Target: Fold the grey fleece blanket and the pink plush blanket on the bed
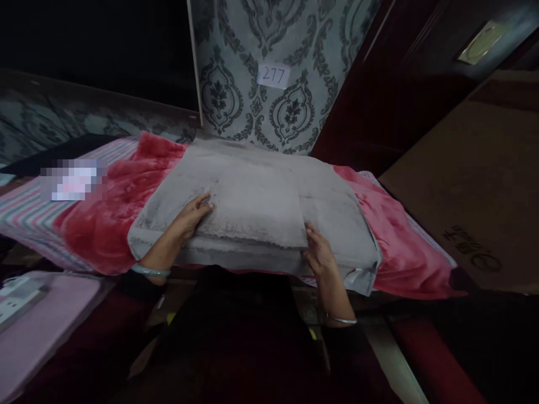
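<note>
Resting at left side of folded grey cloth (256,205): left hand (189,219), thumb and forefinger spread a bit. Right hand (320,253) at front right corner, honestly can't tell if fingers pinch edge or just touch. Folded piece sits on wider grey sheet (330,196), red blanket (105,224) below that, striped cloth (25,207) poking out left.

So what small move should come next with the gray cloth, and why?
I'd probably smooth the near edge of the gray cloth flat. That edge looks slightly wavy, and both hands are well placed for it: the left hand rests near its left end, and the right hand is at the near right corner.
</note>
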Available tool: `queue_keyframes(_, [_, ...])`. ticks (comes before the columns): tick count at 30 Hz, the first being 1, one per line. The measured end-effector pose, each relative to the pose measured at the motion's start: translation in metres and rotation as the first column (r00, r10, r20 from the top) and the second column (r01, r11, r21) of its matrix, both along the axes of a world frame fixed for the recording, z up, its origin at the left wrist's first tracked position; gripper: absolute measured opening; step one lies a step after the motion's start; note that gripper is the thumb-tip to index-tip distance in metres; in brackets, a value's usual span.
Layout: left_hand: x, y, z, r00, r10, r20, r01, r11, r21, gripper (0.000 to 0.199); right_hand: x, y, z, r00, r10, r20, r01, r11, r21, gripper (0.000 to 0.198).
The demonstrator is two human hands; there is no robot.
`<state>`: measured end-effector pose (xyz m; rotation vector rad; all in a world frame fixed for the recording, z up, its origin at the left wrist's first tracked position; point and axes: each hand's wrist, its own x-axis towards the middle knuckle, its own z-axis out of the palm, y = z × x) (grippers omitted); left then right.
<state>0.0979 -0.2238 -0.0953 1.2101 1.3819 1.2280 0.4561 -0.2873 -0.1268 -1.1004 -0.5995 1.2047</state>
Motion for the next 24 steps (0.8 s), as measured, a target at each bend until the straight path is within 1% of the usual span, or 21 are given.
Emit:
queue_keyframes(2, [0.001,-0.008,0.004,0.999,-0.007,0.05,0.01,0.998,-0.057,0.085,-0.005,-0.012,0.005,0.993,0.042,-0.111,-0.044,0.999,-0.016,0.033])
queue_keyframes(4, [0.002,-0.012,0.007,0.997,0.003,0.076,0.003,0.997,-0.082,0.087,-0.013,-0.02,0.01,0.975,0.073,-0.209,-0.077,0.997,-0.013,0.026])
queue_keyframes(6, [0.005,-0.014,0.011,0.996,0.024,0.089,-0.016,0.996,-0.09,0.085,-0.022,-0.024,0.015,0.957,0.089,-0.278,-0.101,0.994,-0.028,0.024])
queue_keyframes(8, [0.007,-0.015,0.013,0.994,0.034,0.105,-0.023,0.995,-0.099,0.079,-0.03,-0.026,0.019,0.945,0.097,-0.313,-0.119,0.992,-0.051,0.024])
queue_keyframes(10, [0.007,-0.016,0.015,0.991,0.043,0.124,-0.027,0.992,-0.126,0.074,-0.035,-0.028,0.022,0.946,0.111,-0.306,-0.136,0.989,-0.06,0.025])
queue_keyframes(12, [0.008,-0.018,0.017,0.989,0.056,0.136,-0.033,0.985,-0.17,0.071,-0.037,-0.03,0.026,0.956,0.134,-0.263,-0.152,0.987,-0.05,0.028])
queue_keyframes(15, [0.011,-0.023,0.019,0.986,0.067,0.156,-0.032,0.975,-0.218,0.074,-0.036,-0.033,0.031,0.967,0.164,-0.193,-0.175,0.984,-0.037,0.037])
queue_keyframes(17, [0.014,-0.026,0.019,0.986,0.043,0.164,-0.011,0.982,-0.191,0.081,-0.035,-0.036,0.034,0.965,0.194,-0.174,-0.207,0.977,-0.059,0.04])
queue_keyframes(20, [0.016,-0.028,0.015,0.991,-0.012,0.131,0.029,0.991,-0.127,0.089,-0.032,-0.039,0.036,0.957,0.232,-0.176,-0.252,0.963,-0.097,0.045])
queue_keyframes(22, [0.016,-0.028,0.008,0.995,-0.021,0.096,0.033,0.992,-0.119,0.085,-0.031,-0.039,0.036,0.954,0.244,-0.176,-0.264,0.959,-0.103,0.048])
queue_keyframes(24, [0.014,-0.026,0.0,0.999,-0.004,0.032,0.007,0.997,-0.083,0.074,-0.03,-0.039,0.036,0.954,0.251,-0.164,-0.27,0.957,-0.109,0.05])
